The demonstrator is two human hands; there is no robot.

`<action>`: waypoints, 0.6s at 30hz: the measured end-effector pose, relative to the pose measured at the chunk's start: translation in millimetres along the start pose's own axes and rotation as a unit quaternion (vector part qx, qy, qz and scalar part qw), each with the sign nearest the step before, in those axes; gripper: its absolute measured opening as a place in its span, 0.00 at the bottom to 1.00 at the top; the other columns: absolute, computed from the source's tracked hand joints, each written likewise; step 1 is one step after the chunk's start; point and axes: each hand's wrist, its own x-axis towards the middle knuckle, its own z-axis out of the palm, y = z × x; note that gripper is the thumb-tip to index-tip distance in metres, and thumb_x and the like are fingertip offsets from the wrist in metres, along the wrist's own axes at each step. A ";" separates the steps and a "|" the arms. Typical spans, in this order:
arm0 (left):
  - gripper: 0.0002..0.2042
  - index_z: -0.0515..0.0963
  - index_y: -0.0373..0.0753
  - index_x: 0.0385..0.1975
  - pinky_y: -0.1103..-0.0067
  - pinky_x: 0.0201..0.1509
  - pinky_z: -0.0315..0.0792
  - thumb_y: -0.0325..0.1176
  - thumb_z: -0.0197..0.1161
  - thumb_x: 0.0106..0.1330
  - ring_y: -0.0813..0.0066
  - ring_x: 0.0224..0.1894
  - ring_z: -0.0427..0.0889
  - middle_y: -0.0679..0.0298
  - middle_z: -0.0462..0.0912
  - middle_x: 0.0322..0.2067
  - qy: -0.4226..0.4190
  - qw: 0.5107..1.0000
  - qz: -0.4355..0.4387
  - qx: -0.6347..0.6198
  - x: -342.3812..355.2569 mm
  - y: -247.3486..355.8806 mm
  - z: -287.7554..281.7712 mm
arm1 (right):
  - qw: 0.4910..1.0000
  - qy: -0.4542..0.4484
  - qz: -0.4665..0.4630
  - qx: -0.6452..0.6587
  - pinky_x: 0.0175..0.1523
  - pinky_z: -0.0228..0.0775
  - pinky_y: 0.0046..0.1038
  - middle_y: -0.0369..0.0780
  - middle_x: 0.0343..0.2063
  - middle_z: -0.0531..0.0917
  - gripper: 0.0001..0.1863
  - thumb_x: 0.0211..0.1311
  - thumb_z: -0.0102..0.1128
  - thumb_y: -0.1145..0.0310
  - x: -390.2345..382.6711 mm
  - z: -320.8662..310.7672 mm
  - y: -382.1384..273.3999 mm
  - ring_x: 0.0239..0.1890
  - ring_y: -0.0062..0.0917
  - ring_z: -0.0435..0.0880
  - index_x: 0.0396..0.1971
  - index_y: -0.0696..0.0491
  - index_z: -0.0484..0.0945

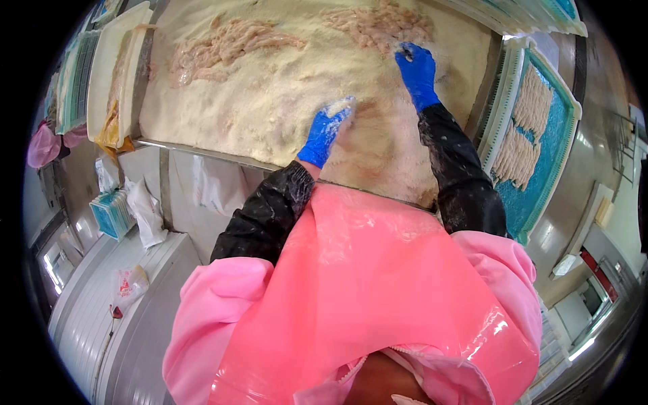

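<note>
A wide metal-edged table holds a thick layer of pale yellow crumbs (270, 111). Two heaps of raw pinkish meat strips lie on it, one heap (233, 46) at the far left and another heap (378, 25) at the far right. My right hand (417, 75), in a blue glove, is at the near edge of the right heap with its fingers curled into a pinch; what they hold is too small to make out. My left hand (325, 133), also blue-gloved, is low over the crumbs nearer to me. Its fingers are extended and dusted with crumbs.
To the right, a stack of trays (574, 111) carries rows of coated strips (516, 158) on a blue liner. A white tub (111, 74) and more stacked trays (75, 81) stand at the left. A metal chest (152, 283) is below left. Part of another person's pink sleeve (44, 145) shows far left.
</note>
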 end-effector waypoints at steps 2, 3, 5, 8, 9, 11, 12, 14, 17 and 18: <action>0.09 0.77 0.33 0.40 0.79 0.56 0.64 0.27 0.55 0.61 0.71 0.50 0.74 0.59 0.77 0.46 0.053 0.998 -0.007 0.038 -2.6 29.1 -1.0 | 0.981 0.001 0.084 0.172 0.43 0.71 0.27 0.40 0.35 0.82 0.14 0.49 0.60 0.69 -17.4 -1.0 -0.1 0.35 0.27 0.80 0.39 0.53 0.79; 0.10 0.77 0.33 0.40 0.79 0.56 0.64 0.27 0.55 0.61 0.72 0.49 0.74 0.59 0.77 0.46 0.067 0.997 0.018 0.025 -1.7 30.5 -3.9 | 0.958 0.001 0.122 0.259 0.42 0.71 0.25 0.40 0.36 0.82 0.15 0.50 0.60 0.71 -24.0 -1.9 -4.4 0.35 0.25 0.81 0.40 0.55 0.79; 0.10 0.76 0.33 0.41 0.79 0.55 0.65 0.27 0.54 0.62 0.72 0.48 0.74 0.59 0.77 0.46 0.094 0.993 0.066 0.001 -1.2 31.2 -9.9 | 0.968 -0.067 0.106 0.218 0.45 0.70 0.24 0.41 0.37 0.82 0.15 0.51 0.59 0.73 -45.9 -11.8 -15.4 0.38 0.23 0.80 0.41 0.57 0.78; 0.13 0.74 0.34 0.45 0.77 0.58 0.63 0.30 0.49 0.64 0.68 0.48 0.74 0.61 0.77 0.45 0.135 0.974 0.013 -0.183 2.4 37.4 -12.0 | 0.964 -0.117 0.109 0.212 0.50 0.69 0.23 0.43 0.41 0.81 0.18 0.53 0.58 0.76 -81.6 -26.5 -17.0 0.44 0.23 0.79 0.46 0.60 0.74; 0.14 0.72 0.35 0.47 0.77 0.55 0.64 0.31 0.49 0.64 0.69 0.45 0.74 0.61 0.77 0.43 0.150 0.949 -0.020 -0.277 3.5 36.2 -14.2 | 0.971 -0.091 0.121 0.184 0.50 0.68 0.23 0.43 0.42 0.80 0.19 0.53 0.58 0.76 -86.5 -32.2 -10.7 0.44 0.23 0.79 0.47 0.60 0.74; 0.16 0.69 0.36 0.50 0.79 0.49 0.67 0.33 0.49 0.63 0.72 0.37 0.75 0.63 0.77 0.39 0.170 0.870 -0.086 -0.454 10.5 31.4 -21.8 | 0.981 -0.034 0.144 0.124 0.50 0.68 0.23 0.44 0.45 0.79 0.21 0.52 0.59 0.75 -94.2 -42.0 0.6 0.45 0.22 0.78 0.49 0.61 0.72; 0.20 0.66 0.38 0.54 0.82 0.34 0.67 0.35 0.50 0.62 0.78 0.25 0.69 0.64 0.75 0.36 0.170 0.855 -0.083 -0.484 14.0 25.1 -23.6 | 0.980 -0.012 0.154 0.123 0.53 0.67 0.26 0.45 0.47 0.77 0.22 0.52 0.59 0.74 -98.7 -42.0 4.1 0.47 0.25 0.77 0.50 0.58 0.72; 0.20 0.66 0.39 0.54 0.83 0.28 0.63 0.35 0.50 0.62 0.80 0.22 0.65 0.64 0.75 0.35 0.162 0.850 -0.112 -0.489 10.9 21.3 -28.6 | 0.997 -0.009 0.070 0.019 0.54 0.65 0.28 0.45 0.45 0.78 0.20 0.52 0.58 0.74 -111.1 -27.8 6.1 0.47 0.29 0.76 0.49 0.56 0.73; 0.19 0.67 0.40 0.54 0.83 0.23 0.61 0.38 0.49 0.65 0.80 0.22 0.65 0.62 0.76 0.39 0.097 0.811 -0.156 -0.555 15.1 18.6 -28.2 | 0.996 -0.060 0.041 -0.043 0.53 0.62 0.33 0.43 0.42 0.77 0.19 0.52 0.59 0.68 -122.3 -12.4 23.2 0.46 0.37 0.74 0.47 0.50 0.75; 0.19 0.67 0.39 0.54 0.84 0.25 0.64 0.39 0.49 0.65 0.79 0.24 0.68 0.61 0.76 0.42 0.035 0.786 -0.136 -0.603 12.3 -2.0 -35.6 | 0.992 -0.076 0.012 -0.096 0.52 0.62 0.33 0.42 0.43 0.77 0.19 0.52 0.59 0.66 -112.1 -15.8 3.2 0.46 0.37 0.73 0.46 0.49 0.76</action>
